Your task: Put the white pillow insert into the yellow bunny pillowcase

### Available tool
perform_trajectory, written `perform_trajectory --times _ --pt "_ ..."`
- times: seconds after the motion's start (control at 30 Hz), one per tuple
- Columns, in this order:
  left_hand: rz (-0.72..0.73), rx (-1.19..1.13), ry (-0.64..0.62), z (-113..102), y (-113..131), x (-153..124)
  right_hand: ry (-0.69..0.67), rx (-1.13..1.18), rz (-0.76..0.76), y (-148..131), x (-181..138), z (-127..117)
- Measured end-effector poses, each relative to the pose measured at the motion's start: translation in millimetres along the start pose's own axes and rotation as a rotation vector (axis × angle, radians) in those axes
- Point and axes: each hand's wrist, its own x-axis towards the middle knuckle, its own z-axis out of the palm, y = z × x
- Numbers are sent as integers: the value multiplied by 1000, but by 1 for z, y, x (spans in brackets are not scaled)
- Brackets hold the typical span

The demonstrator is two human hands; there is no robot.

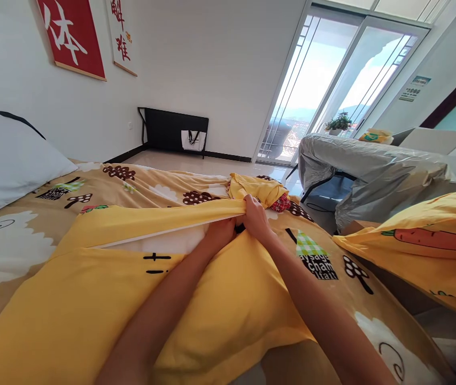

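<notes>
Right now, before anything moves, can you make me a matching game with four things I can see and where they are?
Things:
1. yellow pillowcase
2. potted plant
3. white bag
4. red scroll

Places:
A. by the glass door
B. hanging high on the wall
C. edge held in the right hand's fingers
D. in front of the black panel

Right pairs: 1-C, 2-A, 3-D, 4-B
</notes>
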Motion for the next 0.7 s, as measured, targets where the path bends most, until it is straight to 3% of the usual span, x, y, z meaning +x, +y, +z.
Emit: perform_trajectory --times 0.1,0.27,0.4,0.57,0.7 --pt "31 -12 -14 -3 -3 -4 18 42 10 2 0 5" --pt "49 -119 66 -4 1 4 146 179 33 5 0 15" --pt "-16 -243 98 -2 7 17 183 355 -49 9 2 17" --pt "-158 -288 140 3 6 25 8 438 -92 16 15 8" --pt "-150 -283 108 11 -4 26 -285 467 -81 21 27 -6"
